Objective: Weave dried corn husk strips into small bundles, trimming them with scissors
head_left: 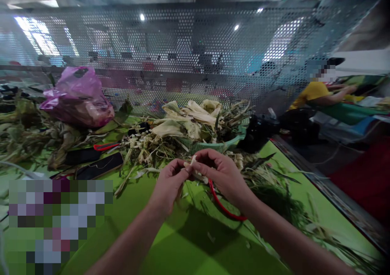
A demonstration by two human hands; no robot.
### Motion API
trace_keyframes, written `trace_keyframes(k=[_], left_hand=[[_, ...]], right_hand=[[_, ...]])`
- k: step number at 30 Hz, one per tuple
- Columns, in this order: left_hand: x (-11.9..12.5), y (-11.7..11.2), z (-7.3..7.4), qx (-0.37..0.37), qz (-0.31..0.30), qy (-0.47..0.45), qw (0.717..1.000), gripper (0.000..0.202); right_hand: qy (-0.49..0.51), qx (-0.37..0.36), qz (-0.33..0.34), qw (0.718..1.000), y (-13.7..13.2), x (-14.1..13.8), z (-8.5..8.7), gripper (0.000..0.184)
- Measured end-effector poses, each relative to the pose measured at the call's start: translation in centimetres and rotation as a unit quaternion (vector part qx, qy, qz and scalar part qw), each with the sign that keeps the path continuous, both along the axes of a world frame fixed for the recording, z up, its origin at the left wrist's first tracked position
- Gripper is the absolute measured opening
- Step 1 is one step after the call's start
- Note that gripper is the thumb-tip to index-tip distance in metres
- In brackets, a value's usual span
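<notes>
Husk strip [194, 161] pinched between two hands, up over the green tabletop [164, 246].

Left hand [170, 181] and right hand [219, 173] are both closed to a tight fingertip pinch on it, nearly meeting, probably because something that small needs fine control from both sides. A red ring [227, 212] curves out below the right hand (can't tell if it's lying flat or hanging). Dried corn husks [195, 114] heap over a green basin [227, 145] just beyond, likely for easy reach, while a phone [100, 166] sits left, presumably out of the way.
</notes>
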State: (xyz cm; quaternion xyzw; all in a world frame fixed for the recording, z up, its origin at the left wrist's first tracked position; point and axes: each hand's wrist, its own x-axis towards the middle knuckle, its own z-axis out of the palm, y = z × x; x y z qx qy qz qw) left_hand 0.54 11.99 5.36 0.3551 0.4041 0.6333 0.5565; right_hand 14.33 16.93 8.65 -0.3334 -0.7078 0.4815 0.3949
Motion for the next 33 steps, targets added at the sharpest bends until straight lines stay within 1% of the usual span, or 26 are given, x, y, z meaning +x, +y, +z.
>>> trace_keyframes(k=[2, 4, 10, 13, 17, 19, 21, 22, 23, 24, 26, 28, 31, 33], left_hand=[[-0.1, 0.1, -0.2, -0.007, 0.009, -0.016, 1.0, 0.017], [-0.2, 0.2, -0.2, -0.017, 0.01, -0.033, 0.999, 0.017], [-0.4, 0.3, -0.6, -0.023, 0.019, -0.072, 0.997, 0.017], [-0.3, 0.3, -1.0, -0.015, 0.03, -0.076, 0.997, 0.011], [-0.4, 0.3, -0.8, -0.01, 0.043, -0.072, 0.996, 0.007], [-0.9, 0.4, -0.4, -0.013, 0.06, -0.069, 0.996, 0.009], [-1.9, 0.6, 0.2, -0.012, 0.078, -0.076, 0.994, 0.013], [-2.5, 0.7, 0.5, -0.007, 0.08, -0.079, 0.994, 0.013], [-3.1, 0.8, 0.8, 0.004, 0.095, -0.077, 0.992, 0.013], [-3.6, 0.9, 1.0, 0.015, 0.113, -0.073, 0.991, 0.012], [-4.4, 1.0, 1.3, 0.026, 0.131, -0.075, 0.988, 0.011], [-4.8, 1.0, 1.5, 0.034, 0.132, -0.075, 0.988, 0.01], [-4.8, 1.0, 1.6, 0.04, 0.124, -0.076, 0.988, 0.009], [-4.9, 1.0, 1.6, 0.042, 0.123, -0.08, 0.988, 0.009]], right_hand=[[-0.015, 0.01, -0.006, 1.0, 0.0, 0.1, 0.1, 0.02], [-0.044, 0.038, -0.012, 0.998, 0.1, 0.1, 0.2, 0.017], [-0.117, 0.161, -0.032, 0.979, -0.1, 0.2, 0.0, 0.001], [-0.14, 0.205, -0.036, 0.968, -0.5, 0.0, -0.2, 0.003], [-0.16, 0.224, -0.025, 0.961, -0.6, -0.1, -0.3, 0.006], [-0.162, 0.215, -0.028, 0.963, -0.2, 0.0, -0.1, 0.009], [-0.188, 0.202, -0.028, 0.961, 0.3, 0.3, 0.0, 0.014], [-0.22, 0.197, -0.019, 0.955, 0.6, 0.4, -0.1, 0.014], [-0.264, 0.193, 0.001, 0.945, 0.8, 0.5, -0.2, 0.014], [-0.315, 0.19, 0.03, 0.929, 0.9, 0.6, -0.5, 0.013], [-0.408, 0.188, 0.081, 0.89, 0.8, 0.5, -1.3, 0.009], [-0.46, 0.201, 0.092, 0.86, 0.4, 0.1, -2.4, 0.005], [-0.478, 0.238, 0.063, 0.843, -0.2, -0.4, -3.5, 0.004], [-0.477, 0.231, 0.062, 0.846, -0.1, -0.5, -3.6, 0.007]])
